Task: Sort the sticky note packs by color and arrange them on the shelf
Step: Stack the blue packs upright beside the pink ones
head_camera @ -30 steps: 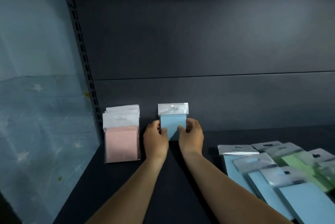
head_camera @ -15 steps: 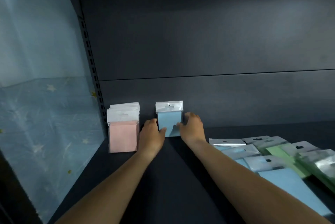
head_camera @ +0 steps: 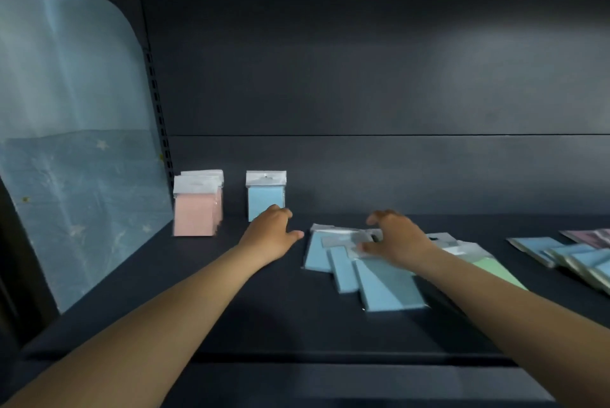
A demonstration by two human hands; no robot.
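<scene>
Fingers (head_camera: 366,246) spread over glossy, flat rectangular blue packs (head_camera: 386,285).

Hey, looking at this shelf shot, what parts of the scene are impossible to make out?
Head view only:
- Pink packs: the count is unclear; the front pack covers the ones behind.
- Green pack: mostly hidden by the right hand and forearm.
- Blue packs at far right: cut off by the frame edge and blurred.
- Upright blue pack: its lower corner is behind the left hand.
- Printing on the pack headers: too small.
</scene>
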